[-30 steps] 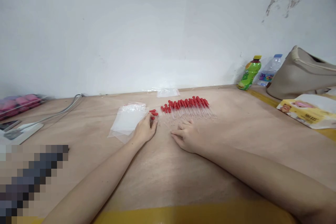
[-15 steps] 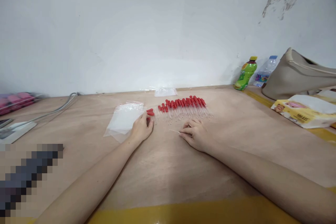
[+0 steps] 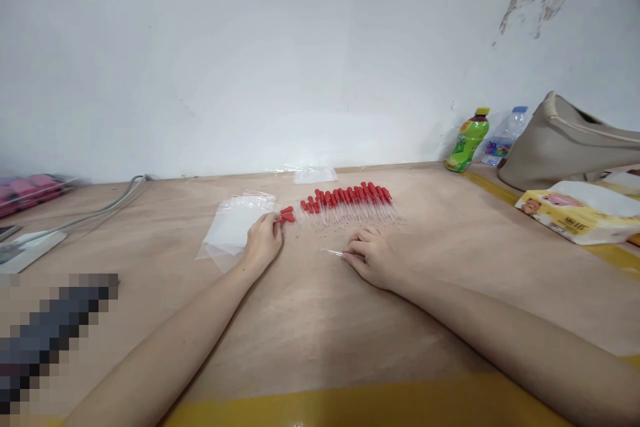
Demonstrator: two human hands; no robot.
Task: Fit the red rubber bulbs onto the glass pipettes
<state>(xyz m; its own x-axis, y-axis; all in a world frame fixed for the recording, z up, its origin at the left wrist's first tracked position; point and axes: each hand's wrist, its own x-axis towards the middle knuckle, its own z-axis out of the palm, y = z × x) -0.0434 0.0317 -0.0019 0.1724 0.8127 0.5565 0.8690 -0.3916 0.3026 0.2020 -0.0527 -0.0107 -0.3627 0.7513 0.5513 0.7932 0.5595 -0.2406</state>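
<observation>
My left hand (image 3: 264, 238) is closed, thumb and fingers pinched together at the near end of a few loose red rubber bulbs (image 3: 287, 215). Exactly how many bulbs the fingertips grip is hard to see. In my right hand (image 3: 371, 255) is a thin clear glass dropper tube (image 3: 332, 252), its narrow end pointing left; the fingers hide the other end. Behind the hands lies a row of glass droppers with red bulbs (image 3: 353, 197), bulbs towards the wall. A stack of clear zip bags (image 3: 227, 228) sits just left of my left hand.
A flat clear bag (image 3: 315, 175) lies by the wall. On the right stand a green drink bottle (image 3: 469, 140), a water bottle (image 3: 506, 137), a beige bag (image 3: 555, 147) and a tissue pack (image 3: 575, 217). A grey cable (image 3: 107, 205) and pink packages (image 3: 27, 192) are at left.
My left hand has drawn back a little to the left, uncovering more of the red bulbs. My right hand stays in place with the glass tube, which shows slightly more clearly.
</observation>
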